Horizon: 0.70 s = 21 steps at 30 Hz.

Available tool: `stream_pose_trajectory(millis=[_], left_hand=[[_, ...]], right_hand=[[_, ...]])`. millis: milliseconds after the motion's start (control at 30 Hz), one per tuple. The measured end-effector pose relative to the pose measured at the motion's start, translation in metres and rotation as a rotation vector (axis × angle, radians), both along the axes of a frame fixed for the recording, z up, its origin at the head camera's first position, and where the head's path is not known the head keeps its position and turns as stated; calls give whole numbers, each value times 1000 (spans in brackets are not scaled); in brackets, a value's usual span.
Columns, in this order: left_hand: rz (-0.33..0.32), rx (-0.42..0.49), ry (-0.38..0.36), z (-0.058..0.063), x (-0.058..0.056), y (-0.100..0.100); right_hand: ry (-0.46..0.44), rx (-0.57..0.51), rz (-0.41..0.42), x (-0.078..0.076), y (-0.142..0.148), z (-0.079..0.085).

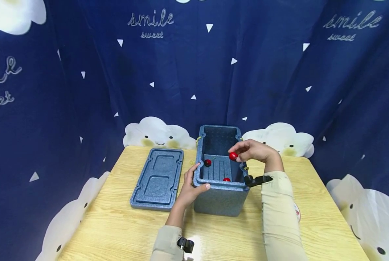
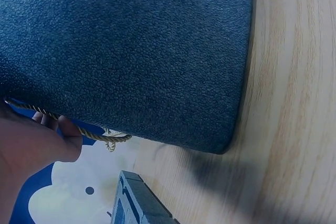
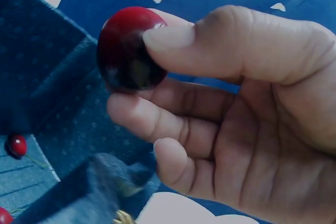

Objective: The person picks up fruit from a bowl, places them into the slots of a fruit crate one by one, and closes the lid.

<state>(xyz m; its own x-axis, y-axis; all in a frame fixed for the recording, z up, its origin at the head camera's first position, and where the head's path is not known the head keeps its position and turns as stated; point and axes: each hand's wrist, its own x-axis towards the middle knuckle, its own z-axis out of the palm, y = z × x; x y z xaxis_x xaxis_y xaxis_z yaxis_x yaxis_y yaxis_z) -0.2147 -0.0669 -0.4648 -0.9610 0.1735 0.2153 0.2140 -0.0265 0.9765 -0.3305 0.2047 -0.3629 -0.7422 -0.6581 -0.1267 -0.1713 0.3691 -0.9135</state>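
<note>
A blue-grey foam box (image 1: 218,199) stands with its top off, two small red cherries inside: one cherry (image 1: 207,162) at the left wall, another cherry (image 1: 226,179) near the front. Above the box's right side, my right hand (image 1: 251,151) pinches a red cherry (image 1: 233,156) between thumb and fingers. In the right wrist view that cherry (image 3: 131,51) shows a dark underside. At the box's front left corner, my left hand (image 1: 189,188) grips the rim, thumb over the front edge. The left wrist view has its fingers beside a twisted rope handle (image 2: 89,134).
To the left of the box lies its blue-grey lid (image 1: 156,179) on the wooden table (image 1: 116,214). A round white item (image 1: 297,212) is partly hidden behind the right sleeve. Behind the table hangs a dark blue curtain (image 1: 181,72) with white clouds.
</note>
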Motion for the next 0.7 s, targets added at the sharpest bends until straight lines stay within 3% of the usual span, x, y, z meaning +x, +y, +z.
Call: stream_pose_trajectory(millis=[333, 700], left_hand=[[-1, -8, -3, 0, -1, 1], [-11, -30, -13, 1, 1, 0]], right_hand=[[-154, 92, 46, -14, -28, 2], [-236, 202, 93, -26, -54, -17]])
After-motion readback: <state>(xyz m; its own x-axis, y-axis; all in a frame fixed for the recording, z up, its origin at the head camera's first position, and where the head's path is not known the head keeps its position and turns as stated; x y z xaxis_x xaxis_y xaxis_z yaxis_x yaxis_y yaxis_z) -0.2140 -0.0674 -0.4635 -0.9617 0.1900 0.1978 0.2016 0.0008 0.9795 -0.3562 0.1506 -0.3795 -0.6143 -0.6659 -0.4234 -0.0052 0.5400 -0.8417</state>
